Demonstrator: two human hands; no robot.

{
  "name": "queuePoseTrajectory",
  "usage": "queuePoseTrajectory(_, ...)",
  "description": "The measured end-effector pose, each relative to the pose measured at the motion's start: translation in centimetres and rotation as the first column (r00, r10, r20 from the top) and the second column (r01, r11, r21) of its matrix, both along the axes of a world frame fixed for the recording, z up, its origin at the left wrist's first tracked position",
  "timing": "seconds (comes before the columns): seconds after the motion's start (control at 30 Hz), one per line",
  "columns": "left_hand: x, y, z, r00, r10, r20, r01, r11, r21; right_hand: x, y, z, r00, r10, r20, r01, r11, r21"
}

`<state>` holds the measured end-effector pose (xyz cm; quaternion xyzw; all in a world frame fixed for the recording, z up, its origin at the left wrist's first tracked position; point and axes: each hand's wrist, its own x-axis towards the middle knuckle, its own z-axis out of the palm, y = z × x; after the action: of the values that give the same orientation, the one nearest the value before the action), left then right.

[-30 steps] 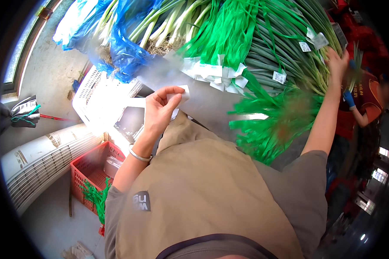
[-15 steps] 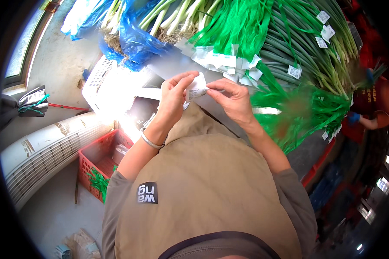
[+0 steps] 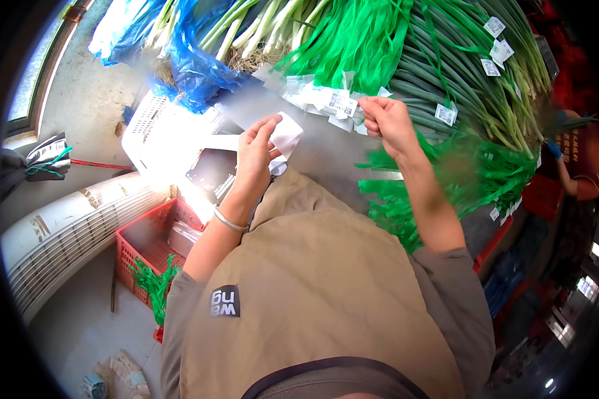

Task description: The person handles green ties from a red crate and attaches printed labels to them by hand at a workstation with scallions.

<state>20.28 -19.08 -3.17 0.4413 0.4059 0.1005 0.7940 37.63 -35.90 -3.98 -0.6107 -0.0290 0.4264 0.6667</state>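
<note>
My left hand [image 3: 251,158] is closed on a strip of white label paper [image 3: 287,134], whose band runs off leftward over a bright, glare-washed area. To the right, my right hand [image 3: 391,124] pinches a small white printed label [image 3: 341,104] between thumb and forefinger. That label is held over a row of white tags [image 3: 298,92] at the ends of the green mesh bags [image 3: 353,36]. Beside the right forearm lie more green mesh bags [image 3: 469,174], partly blurred.
Scallions [image 3: 439,76] with tagged green bands lie at back right; rooted ones [image 3: 246,40] and blue plastic [image 3: 196,60] lie at back left. A white basket [image 3: 143,126], red crate [image 3: 130,259] and pale slatted unit [image 3: 80,226] stand left. A co-worker's arm [image 3: 566,174] shows far right.
My hands have moved apart. The right one has carried a label away from the strip, to the tags at the mesh bags. The left hand still grips the label paper.
</note>
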Motion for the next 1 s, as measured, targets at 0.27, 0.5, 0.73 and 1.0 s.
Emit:
queuePoseTrajectory(0.27,-1.0,-0.3,0.4,0.996,-0.071,-0.052,0.08,0.975,0.207,2.1,2.3,-4.1,0.994,0.08,0.069,-0.062,0.97,-0.237)
queuePoseTrajectory(0.5,-1.6,-0.9,1.6,0.962,-0.246,0.121,0.186,0.909,0.373,4.3,1.8,2.0,0.876,0.211,0.434,-0.153,0.974,-0.164)
queuePoseTrajectory(0.73,-1.9,-0.5,3.4,0.936,-0.307,0.17,0.209,0.877,0.432,23.1,-18.7,10.2,0.575,-0.774,0.266,0.616,0.623,0.482)
queuePoseTrajectory(1.0,-1.3,-0.1,3.3,0.874,-0.477,0.091,0.391,0.802,0.45,5.8,-0.8,-4.0,0.485,0.291,0.825,0.039,0.935,-0.353)
